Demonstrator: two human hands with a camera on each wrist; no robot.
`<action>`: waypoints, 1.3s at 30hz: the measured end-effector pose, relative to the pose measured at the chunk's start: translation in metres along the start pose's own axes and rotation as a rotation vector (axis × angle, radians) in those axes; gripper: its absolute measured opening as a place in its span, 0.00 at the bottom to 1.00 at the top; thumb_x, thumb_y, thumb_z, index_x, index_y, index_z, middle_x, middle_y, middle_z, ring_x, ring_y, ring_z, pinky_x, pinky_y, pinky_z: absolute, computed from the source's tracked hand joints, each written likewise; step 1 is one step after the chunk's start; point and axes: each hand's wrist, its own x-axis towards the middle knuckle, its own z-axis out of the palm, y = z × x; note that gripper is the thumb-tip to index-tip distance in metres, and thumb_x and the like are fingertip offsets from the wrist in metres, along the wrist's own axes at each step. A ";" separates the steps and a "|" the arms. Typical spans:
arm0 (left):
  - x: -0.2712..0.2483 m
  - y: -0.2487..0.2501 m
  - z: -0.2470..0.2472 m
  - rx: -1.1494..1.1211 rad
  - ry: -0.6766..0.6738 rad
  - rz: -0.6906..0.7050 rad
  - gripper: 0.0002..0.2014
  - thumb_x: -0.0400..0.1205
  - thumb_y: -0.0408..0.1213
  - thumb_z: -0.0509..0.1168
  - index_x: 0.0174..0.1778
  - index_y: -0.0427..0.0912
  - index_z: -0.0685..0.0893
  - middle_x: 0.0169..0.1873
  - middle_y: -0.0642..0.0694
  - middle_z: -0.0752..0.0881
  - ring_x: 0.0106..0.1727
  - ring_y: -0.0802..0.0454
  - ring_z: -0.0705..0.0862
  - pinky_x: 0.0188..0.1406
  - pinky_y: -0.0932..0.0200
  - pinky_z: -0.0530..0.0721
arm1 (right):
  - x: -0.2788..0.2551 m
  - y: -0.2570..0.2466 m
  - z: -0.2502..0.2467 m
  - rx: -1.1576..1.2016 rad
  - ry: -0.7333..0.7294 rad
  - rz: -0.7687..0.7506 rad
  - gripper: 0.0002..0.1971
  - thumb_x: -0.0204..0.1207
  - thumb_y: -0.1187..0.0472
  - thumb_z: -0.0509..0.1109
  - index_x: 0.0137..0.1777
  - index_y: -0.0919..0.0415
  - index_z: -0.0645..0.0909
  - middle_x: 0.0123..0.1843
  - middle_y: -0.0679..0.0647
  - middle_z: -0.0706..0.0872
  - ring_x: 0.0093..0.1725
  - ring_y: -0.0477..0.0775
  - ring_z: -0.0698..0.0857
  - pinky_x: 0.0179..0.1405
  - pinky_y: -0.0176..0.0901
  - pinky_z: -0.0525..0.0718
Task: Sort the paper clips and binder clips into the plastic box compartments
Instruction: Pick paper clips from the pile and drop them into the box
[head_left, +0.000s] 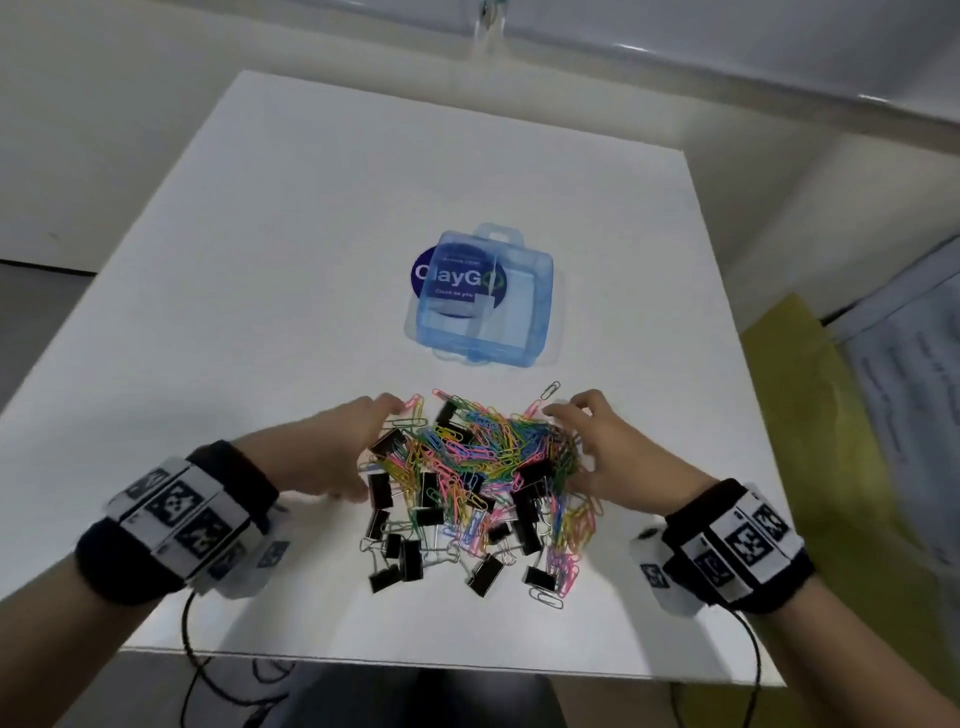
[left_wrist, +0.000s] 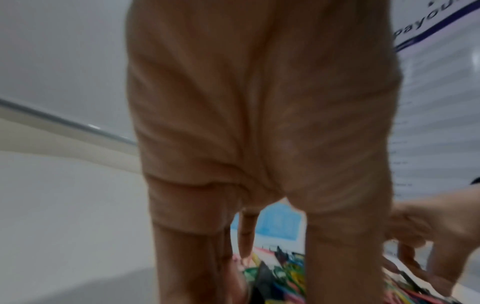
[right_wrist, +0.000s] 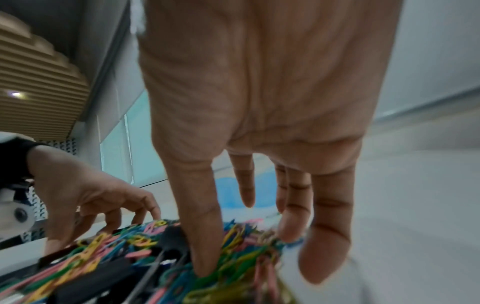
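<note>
A heap of coloured paper clips (head_left: 483, 447) mixed with black binder clips (head_left: 382, 491) lies near the table's front. My left hand (head_left: 363, 441) rests against the heap's left side with fingers spread. On the right side my right hand (head_left: 582, 447) does the same, fingers straight. In the right wrist view its thumb (right_wrist: 202, 246) digs into the clips (right_wrist: 116, 253), and neither hand grips anything. The translucent blue plastic box (head_left: 483, 301) stands beyond the heap with a divider showing inside. I cannot tell whether its lid is open. It shows small between my fingers (left_wrist: 278, 224).
A round dark-blue sticker (head_left: 423, 273) lies under the box. Bare white table (head_left: 234, 286) spreads to the left and far side. The table's front edge (head_left: 415, 661) is close, with cables (head_left: 192, 644) hanging over it. A yellow surface (head_left: 810, 415) and a printed sheet (head_left: 909, 389) lie to the right.
</note>
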 end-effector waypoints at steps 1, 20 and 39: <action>0.002 -0.004 -0.001 -0.016 -0.010 -0.007 0.48 0.70 0.28 0.76 0.79 0.50 0.54 0.62 0.43 0.76 0.30 0.54 0.82 0.38 0.56 0.87 | -0.001 0.002 -0.002 -0.022 0.029 0.010 0.39 0.68 0.60 0.76 0.77 0.51 0.62 0.69 0.53 0.63 0.49 0.59 0.82 0.53 0.50 0.83; -0.006 -0.010 -0.021 -0.281 0.232 0.014 0.36 0.76 0.38 0.73 0.77 0.46 0.62 0.46 0.41 0.85 0.38 0.43 0.87 0.33 0.50 0.91 | 0.002 -0.029 0.005 -0.127 0.139 -0.046 0.37 0.73 0.45 0.72 0.78 0.54 0.62 0.73 0.60 0.68 0.74 0.59 0.65 0.72 0.49 0.69; 0.062 0.041 -0.070 -0.419 0.520 -0.063 0.26 0.83 0.43 0.64 0.73 0.38 0.62 0.51 0.37 0.78 0.34 0.45 0.85 0.31 0.50 0.89 | 0.029 -0.066 0.014 -0.266 -0.014 -0.126 0.36 0.69 0.47 0.76 0.76 0.52 0.68 0.69 0.59 0.72 0.69 0.59 0.71 0.68 0.57 0.75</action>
